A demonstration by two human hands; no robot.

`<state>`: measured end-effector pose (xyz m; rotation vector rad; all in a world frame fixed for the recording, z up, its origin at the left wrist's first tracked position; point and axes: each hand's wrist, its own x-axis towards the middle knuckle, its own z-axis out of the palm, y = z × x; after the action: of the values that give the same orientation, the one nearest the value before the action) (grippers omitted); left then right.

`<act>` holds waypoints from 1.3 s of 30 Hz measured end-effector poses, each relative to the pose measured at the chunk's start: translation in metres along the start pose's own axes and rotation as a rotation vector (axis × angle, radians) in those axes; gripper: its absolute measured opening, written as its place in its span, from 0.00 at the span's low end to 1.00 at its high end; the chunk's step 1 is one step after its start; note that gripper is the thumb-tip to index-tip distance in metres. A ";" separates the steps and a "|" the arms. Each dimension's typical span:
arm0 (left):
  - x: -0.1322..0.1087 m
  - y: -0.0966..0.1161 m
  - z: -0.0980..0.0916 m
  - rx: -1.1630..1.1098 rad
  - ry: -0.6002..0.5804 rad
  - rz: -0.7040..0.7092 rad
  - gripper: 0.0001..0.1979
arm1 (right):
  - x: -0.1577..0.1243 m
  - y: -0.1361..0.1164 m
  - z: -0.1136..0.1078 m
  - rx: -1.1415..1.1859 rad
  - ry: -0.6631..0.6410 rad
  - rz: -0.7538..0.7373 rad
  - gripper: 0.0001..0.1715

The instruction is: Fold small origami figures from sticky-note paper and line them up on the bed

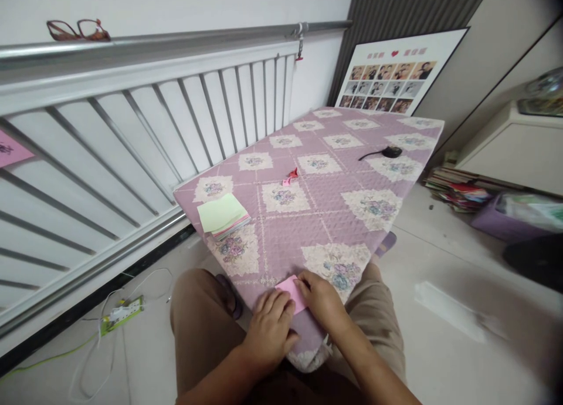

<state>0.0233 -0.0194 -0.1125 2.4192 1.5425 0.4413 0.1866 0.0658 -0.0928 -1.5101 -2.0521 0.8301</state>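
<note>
A pink sheet of paper (294,294), apparently folded, lies at the near corner of the patterned tablecloth (323,214). My left hand (270,327) rests over its left edge with fingers laid flat. At the upper right edge, my right hand (324,302) pinches the paper between thumb and forefinger. Farther left sits a stack of coloured paper (223,214), pale green on top. Mid-table are a small red folded paper piece (294,172) and a pink one (287,182) beside it.
A black item (391,151) with a thin curved tail lies on the table's far right. A white radiator (229,100) runs along the left, glasses (79,30) on the pipe above. A power strip (123,314) is on the floor. A photo board (391,70) leans behind.
</note>
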 end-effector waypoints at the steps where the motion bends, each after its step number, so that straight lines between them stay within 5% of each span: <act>1: -0.003 -0.001 0.006 0.025 -0.006 0.010 0.29 | 0.000 0.002 0.000 -0.021 0.026 -0.009 0.14; 9: -0.008 -0.003 0.008 0.106 -0.023 0.029 0.29 | -0.012 0.019 -0.002 -0.179 0.155 -0.226 0.14; 39: -0.010 -0.003 0.008 0.155 -0.044 -0.014 0.28 | -0.025 0.028 0.014 -0.160 0.324 -0.330 0.15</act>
<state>0.0200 -0.0280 -0.1220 2.5123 1.6302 0.2730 0.2037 0.0449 -0.1230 -1.2375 -2.0746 0.2804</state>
